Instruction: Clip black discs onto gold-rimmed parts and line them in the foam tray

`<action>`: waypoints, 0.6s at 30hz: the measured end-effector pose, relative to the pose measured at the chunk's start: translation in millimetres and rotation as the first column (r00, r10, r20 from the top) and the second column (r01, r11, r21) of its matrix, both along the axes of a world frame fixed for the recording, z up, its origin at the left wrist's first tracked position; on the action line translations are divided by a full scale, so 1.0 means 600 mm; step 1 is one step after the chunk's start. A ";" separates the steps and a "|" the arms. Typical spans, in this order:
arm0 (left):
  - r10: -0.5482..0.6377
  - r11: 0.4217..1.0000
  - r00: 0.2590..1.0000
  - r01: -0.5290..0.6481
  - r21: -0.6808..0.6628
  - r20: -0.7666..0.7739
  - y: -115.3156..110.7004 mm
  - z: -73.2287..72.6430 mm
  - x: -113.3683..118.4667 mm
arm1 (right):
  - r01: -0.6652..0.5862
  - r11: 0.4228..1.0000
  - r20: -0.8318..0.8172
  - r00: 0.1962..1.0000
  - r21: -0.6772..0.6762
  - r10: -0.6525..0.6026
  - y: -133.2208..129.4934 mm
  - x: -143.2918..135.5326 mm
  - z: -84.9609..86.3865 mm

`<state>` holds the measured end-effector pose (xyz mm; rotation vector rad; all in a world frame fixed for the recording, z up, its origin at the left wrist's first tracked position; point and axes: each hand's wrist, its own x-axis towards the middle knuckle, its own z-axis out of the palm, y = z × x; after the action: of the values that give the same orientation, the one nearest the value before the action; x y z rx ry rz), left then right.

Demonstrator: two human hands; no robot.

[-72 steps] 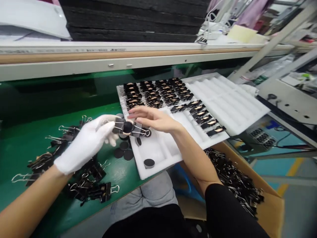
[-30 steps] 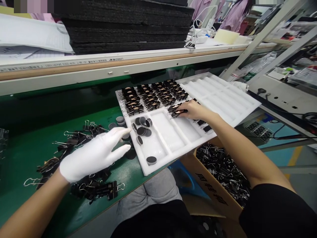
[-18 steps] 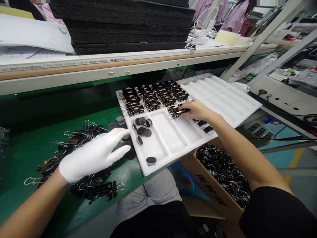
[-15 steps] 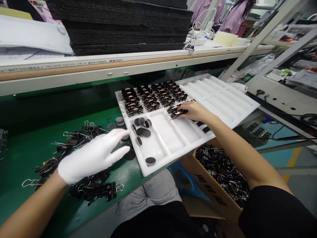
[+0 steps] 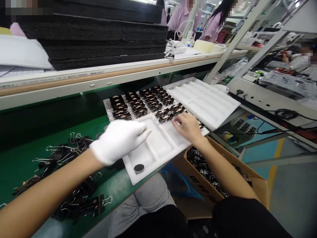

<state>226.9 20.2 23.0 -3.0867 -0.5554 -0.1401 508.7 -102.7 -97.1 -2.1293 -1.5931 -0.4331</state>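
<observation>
Calling probably for a light touch beside mid-frame binder clips (image 5: 164, 114), with right hand (image 5: 188, 128) curled, gloved left hand (image 5: 119, 140) narrowed, contents unclear.

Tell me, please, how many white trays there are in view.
2. The front tray lies near the middle of the picture, bearing rows of black clips; the far tray lies beyond it to the right. Any stacked underneath would be hidden.

The glove (image 5: 119, 142) and tray (image 5: 162, 145) are white, the clips (image 5: 100, 205) black, the tabletop (image 5: 114, 185) green.
</observation>
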 end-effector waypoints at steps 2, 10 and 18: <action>-0.042 0.992 0.999 0.040 0.119 0.016 0.000 -0.012 0.100 | -0.073 0.996 -0.043 0.997 -0.055 0.070 -0.007 -0.048 -0.013; -0.038 0.983 0.982 0.069 0.168 -0.185 0.014 -0.085 0.325 | -0.117 0.989 -0.113 0.988 -0.093 0.107 0.007 -0.090 -0.063; -0.002 0.970 0.987 0.042 0.241 -0.163 0.014 -0.104 0.330 | -0.172 0.981 -0.201 0.968 -0.093 0.150 0.000 -0.084 -0.062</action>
<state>424.7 28.4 -39.7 -2.8321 -0.4595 0.0393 458.2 -102.4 -134.2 -2.0294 -1.6937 -0.0836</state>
